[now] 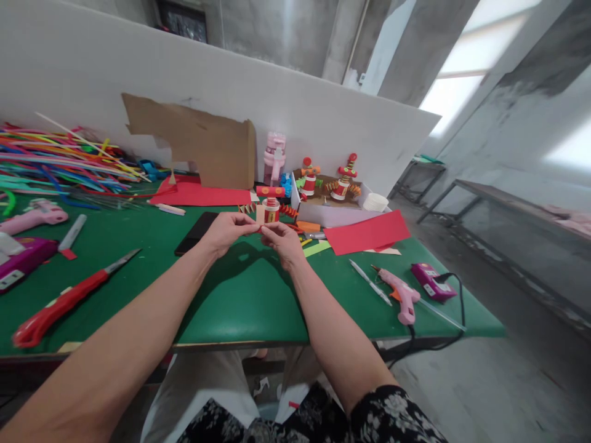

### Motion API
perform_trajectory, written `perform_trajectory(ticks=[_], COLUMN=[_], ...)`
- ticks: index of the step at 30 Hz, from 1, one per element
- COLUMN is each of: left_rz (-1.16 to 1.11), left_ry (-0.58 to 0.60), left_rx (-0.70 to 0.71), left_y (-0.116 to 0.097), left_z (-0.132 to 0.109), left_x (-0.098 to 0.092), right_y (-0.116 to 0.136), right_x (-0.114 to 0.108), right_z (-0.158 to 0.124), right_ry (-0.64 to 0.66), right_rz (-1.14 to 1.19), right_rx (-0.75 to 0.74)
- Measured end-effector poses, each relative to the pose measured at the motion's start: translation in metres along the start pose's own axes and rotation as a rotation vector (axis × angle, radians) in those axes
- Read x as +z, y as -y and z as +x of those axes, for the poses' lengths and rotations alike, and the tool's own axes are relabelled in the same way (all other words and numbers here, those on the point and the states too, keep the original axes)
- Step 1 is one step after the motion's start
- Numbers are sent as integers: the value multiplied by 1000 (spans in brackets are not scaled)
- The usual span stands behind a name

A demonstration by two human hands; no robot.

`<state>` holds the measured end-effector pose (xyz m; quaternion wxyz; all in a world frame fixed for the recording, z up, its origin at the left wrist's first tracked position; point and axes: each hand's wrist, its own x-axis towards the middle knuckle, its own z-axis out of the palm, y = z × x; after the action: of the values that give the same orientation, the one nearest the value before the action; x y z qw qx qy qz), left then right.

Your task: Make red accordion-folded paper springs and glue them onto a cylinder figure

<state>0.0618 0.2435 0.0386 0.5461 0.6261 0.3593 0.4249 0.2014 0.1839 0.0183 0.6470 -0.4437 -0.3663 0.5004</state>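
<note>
My left hand (228,232) and my right hand (282,239) meet above the green table (240,295), fingers pinched together on a small pale piece of paper (260,216) between them. Just behind my fingertips stands a small red and orange paper figure (271,206) with folded zigzag arms. Both forearms reach in from the bottom of the view.
A white box (332,212) holds two finished red figures. Red paper sheets (367,232) lie right and behind. A pink glue gun (401,295) with cable lies right; a red utility knife (64,301) left. Coloured strips (55,163), cardboard (203,144) and a pink bottle (274,157) stand at the back.
</note>
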Motion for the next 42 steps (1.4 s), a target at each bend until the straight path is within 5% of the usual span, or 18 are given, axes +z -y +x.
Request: perform_trajectory(ticks=[7,17,23,35,42], left_rz=[45,140,27,-31,144], left_ry=[88,72,179,104,24], left_rx=[27,77,-5,23,97], left_y=[4,3,-3,7,0], left_z=[-1,0,-2,2,-1], left_x=[4,-2,-3,-2,1], right_y=[-4,2,-1,-7,-5], right_x=[5,1,2,7,6], right_z=[4,0,2,3,2], right_ry=[-130,-1,-93,-89,-67], right_rz=[54,176,93,-16,162], right_rx=[-54,165,27,-117,82])
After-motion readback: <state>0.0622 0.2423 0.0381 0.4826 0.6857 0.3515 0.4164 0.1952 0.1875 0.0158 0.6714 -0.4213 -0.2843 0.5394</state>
